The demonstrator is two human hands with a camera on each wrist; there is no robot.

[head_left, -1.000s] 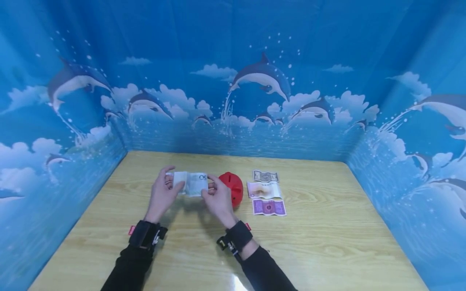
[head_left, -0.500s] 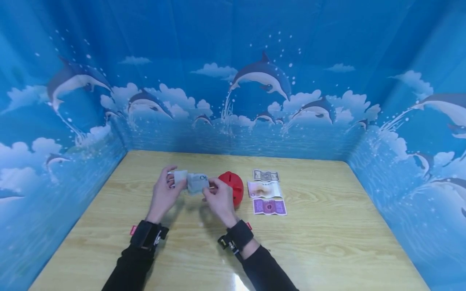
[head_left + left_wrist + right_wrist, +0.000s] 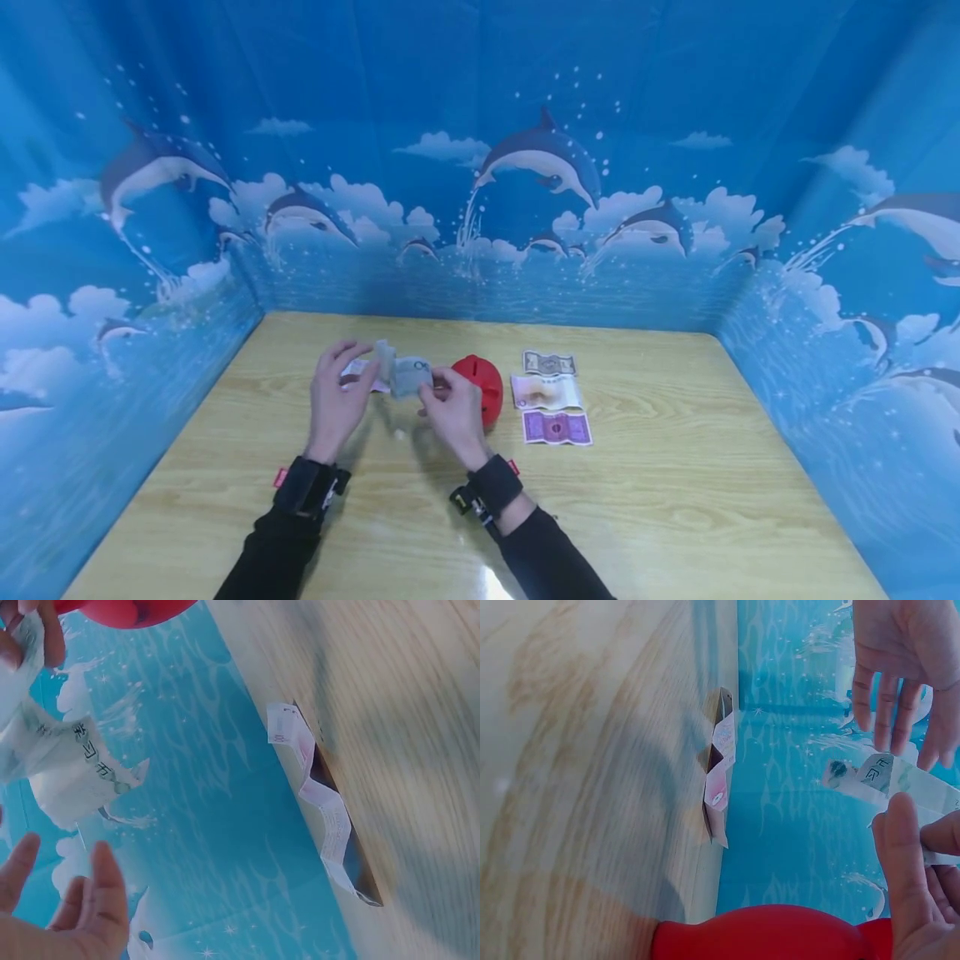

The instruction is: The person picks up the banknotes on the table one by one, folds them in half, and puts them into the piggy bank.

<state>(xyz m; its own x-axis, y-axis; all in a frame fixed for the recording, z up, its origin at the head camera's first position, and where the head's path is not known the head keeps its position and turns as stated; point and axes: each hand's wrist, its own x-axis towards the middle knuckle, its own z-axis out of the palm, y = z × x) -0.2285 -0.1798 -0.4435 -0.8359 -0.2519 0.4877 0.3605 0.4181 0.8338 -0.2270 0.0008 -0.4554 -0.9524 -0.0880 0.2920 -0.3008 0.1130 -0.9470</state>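
In the head view my right hand (image 3: 455, 412) pinches the right end of a creased, pale green banknote (image 3: 410, 379) above the table. Its left part bends up along a fold. My left hand (image 3: 337, 404) is just left of the note, fingers apart and relaxed; the left wrist view shows a gap between these fingers (image 3: 109, 892) and the paper. Beyond the left hand a pinkish banknote (image 3: 381, 386) lies partly hidden; in the left wrist view this wavy banknote (image 3: 330, 810) rests on the table. A red coin bank (image 3: 489, 383) with a top slot sits behind the right hand, partly covered.
Right of the coin bank, three banknotes lie in a column: a grey-brown note (image 3: 549, 363), a pale note (image 3: 546, 392) and a purple note (image 3: 557, 427). The wooden table (image 3: 675, 467) is bordered by a blue dolphin-print curtain (image 3: 480, 283) at the back and sides.
My left hand has let go of the pale green banknote and opened its fingers. The note's left part has folded upward. More of the pinkish note behind shows. My right hand keeps its pinch.
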